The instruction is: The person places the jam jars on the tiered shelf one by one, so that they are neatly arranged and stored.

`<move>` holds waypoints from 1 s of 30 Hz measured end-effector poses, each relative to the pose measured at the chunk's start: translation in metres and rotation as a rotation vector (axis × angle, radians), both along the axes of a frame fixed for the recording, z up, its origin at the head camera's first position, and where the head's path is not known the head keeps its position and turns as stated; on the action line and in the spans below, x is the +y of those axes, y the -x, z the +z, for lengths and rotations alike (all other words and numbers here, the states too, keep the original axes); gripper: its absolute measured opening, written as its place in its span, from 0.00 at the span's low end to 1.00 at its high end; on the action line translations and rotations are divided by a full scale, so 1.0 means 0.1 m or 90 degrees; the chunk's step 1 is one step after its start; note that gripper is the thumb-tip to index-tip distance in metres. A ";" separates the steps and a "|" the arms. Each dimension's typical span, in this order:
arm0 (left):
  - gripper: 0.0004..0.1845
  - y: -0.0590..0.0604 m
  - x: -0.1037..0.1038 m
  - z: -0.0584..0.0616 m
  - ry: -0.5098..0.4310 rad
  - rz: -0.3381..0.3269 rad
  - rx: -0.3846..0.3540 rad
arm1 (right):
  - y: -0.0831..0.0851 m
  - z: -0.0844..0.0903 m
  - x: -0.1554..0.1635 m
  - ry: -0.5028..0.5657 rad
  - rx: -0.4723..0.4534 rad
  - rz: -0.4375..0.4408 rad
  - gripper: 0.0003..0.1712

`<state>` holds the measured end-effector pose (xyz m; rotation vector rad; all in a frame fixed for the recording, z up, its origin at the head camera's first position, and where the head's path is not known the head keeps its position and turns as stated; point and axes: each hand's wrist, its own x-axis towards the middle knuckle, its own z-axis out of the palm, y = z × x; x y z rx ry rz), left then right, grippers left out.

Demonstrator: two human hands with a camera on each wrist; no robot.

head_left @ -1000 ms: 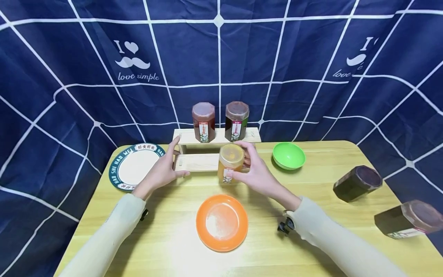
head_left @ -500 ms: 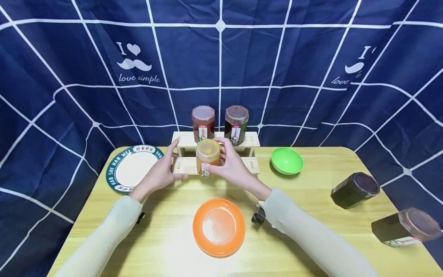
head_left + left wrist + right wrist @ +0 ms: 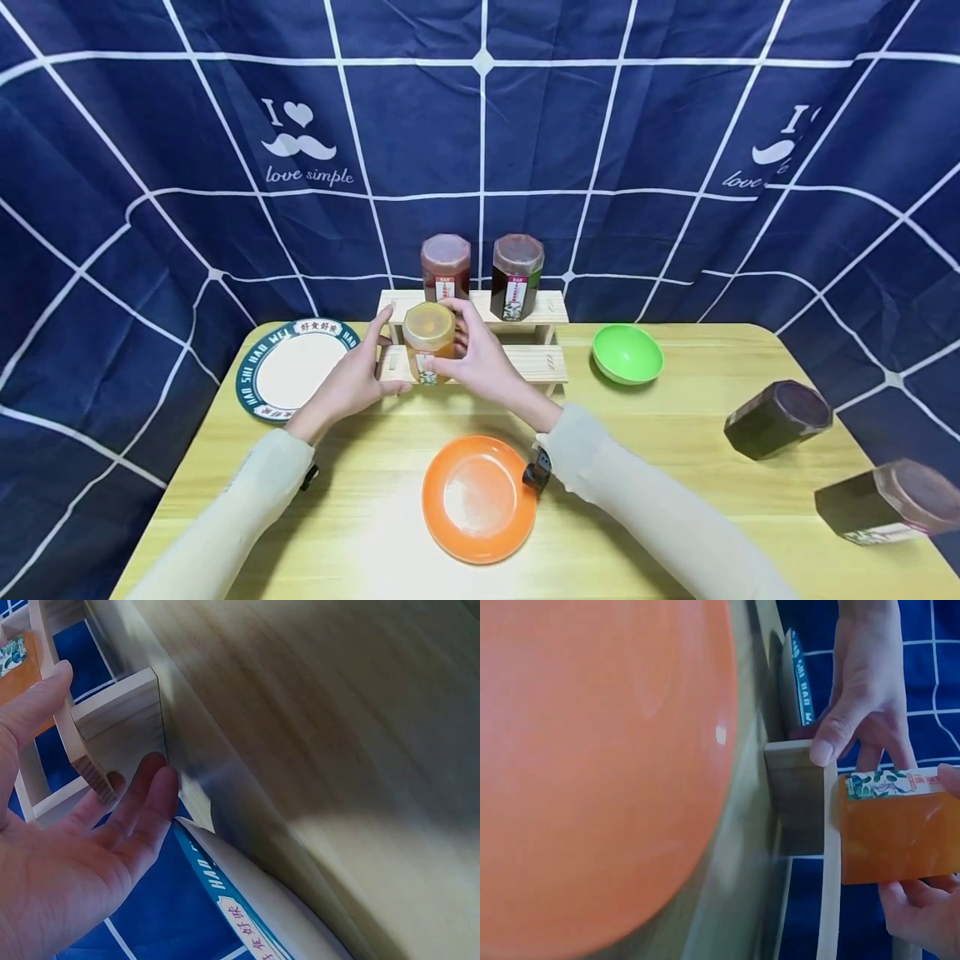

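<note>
A small jar of orange honey (image 3: 429,350) with a yellow lid stands at the left part of the lower step of a two-step wooden rack (image 3: 536,364). My right hand (image 3: 455,346) grips it from the right, fingers curled round its side. In the right wrist view the jar (image 3: 900,825) meets the step board (image 3: 802,795) with its label end. My left hand (image 3: 372,358) rests open against the rack's left end, thumb on the lower step's front edge. The left wrist view shows straight fingers (image 3: 142,802) beside the rack's end (image 3: 120,727).
Two dark jars (image 3: 445,267) (image 3: 517,275) stand on the upper step. An orange plate (image 3: 478,498) lies near me, a green-rimmed white plate (image 3: 296,367) at the left, a green bowl (image 3: 627,353) right of the rack. Two dark jars (image 3: 777,418) (image 3: 877,500) lie sideways at the table's right edge.
My right hand has carried the honey jar leftward along the lower step, from its middle to its left part. The left hand has stayed at the rack's end.
</note>
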<state>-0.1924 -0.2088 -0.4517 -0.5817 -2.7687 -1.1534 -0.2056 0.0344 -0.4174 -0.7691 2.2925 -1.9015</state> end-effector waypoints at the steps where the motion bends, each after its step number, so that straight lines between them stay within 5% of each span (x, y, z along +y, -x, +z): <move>1: 0.68 -0.01 0.00 0.00 -0.001 -0.001 -0.001 | 0.00 -0.01 -0.01 0.002 -0.002 0.000 0.52; 7: 0.68 -0.02 0.01 -0.01 -0.001 -0.006 -0.010 | -0.02 -0.01 -0.03 -0.027 -0.010 -0.018 0.53; 14: 0.67 -0.02 0.01 -0.01 -0.002 -0.003 -0.001 | -0.08 0.04 -0.06 -0.124 0.024 -0.100 0.50; 30: 0.68 0.01 -0.02 -0.01 -0.028 -0.004 0.005 | -0.07 0.01 -0.15 -0.112 0.018 -0.118 0.41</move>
